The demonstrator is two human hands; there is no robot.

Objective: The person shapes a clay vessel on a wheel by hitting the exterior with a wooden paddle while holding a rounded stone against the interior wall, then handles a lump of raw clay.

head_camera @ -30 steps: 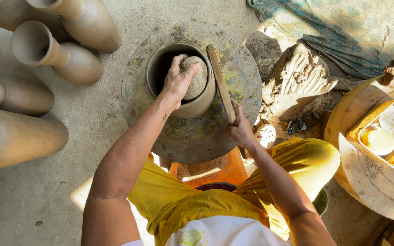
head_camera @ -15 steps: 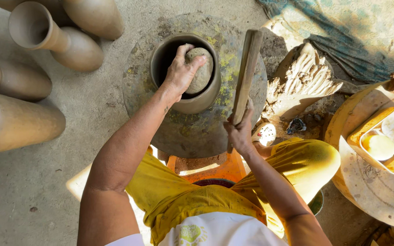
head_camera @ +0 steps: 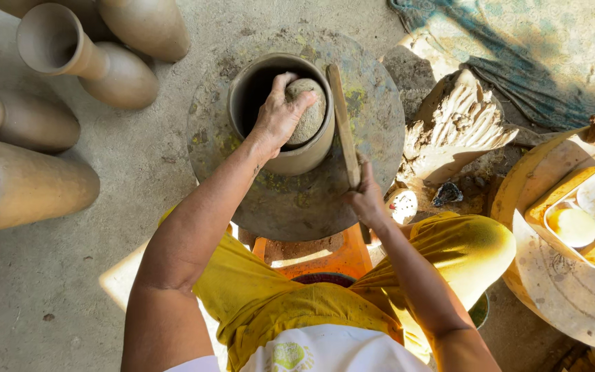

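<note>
Head view: your left hand [head_camera: 278, 117] is curled round a rounded stone [head_camera: 308, 110], fingers closed on it, pressing it vs the inside wall of the clay pot [head_camera: 297, 155] at its right rim. The pot sits upright near the centre of the round turntable [head_camera: 290, 207], a bit toward its far edge. Your right hand [head_camera: 366, 196] grips the lower end of a flat wooden paddle [head_camera: 342, 124], fingers wrapped tight; the blade lies just beside the pot's outer wall on the right, opp. the stone, contact w/ the wall can't be told. Finished clay vessels [head_camera: 105, 65] lie on the floor off the turntable's left edge. A lump of raw clay [head_camera: 456, 127] sits off its right edge, and a yellow tray [head_camera: 587, 213] w/ bowls rests on a round board further right.
</note>
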